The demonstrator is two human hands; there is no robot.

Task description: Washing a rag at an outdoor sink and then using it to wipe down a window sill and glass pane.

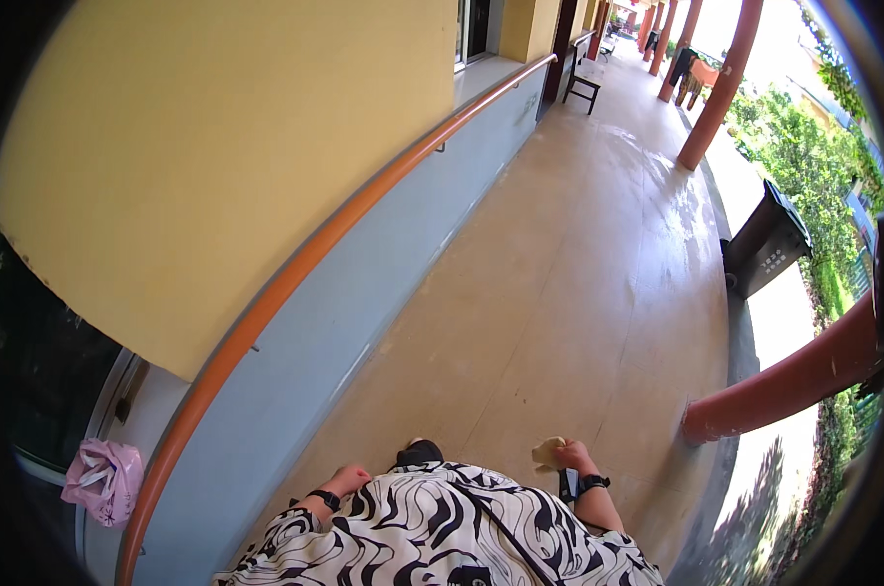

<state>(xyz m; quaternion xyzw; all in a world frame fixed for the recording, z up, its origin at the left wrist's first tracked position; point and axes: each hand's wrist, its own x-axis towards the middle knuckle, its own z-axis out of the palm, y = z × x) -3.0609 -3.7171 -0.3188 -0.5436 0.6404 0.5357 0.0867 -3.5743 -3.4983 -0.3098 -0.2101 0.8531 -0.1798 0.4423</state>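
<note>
In my right hand (575,455) is a small pale-yellow folded piece (548,453), perhaps cloth or sponge; its material is not certain. A black strap with a small dark device (569,485) circles my right wrist. My left hand (350,480) hangs by my left side, with its fingers curled and nothing visible in them; the inside of the hand is hidden. Another black band (327,500) sits on the left wrist. Between the hands spreads my black-and-white patterned top (478,520), and the tip of a dark shoe (420,453) shows beyond it.
An orange handrail (295,286) runs along the wall at left, beside a pink plastic bag (105,480) near a window. Red pillars (786,388) line the right edge, where a wheeled dark bin (768,242) stands. Farther down the tiled walkway (544,315) is a chair (583,80).
</note>
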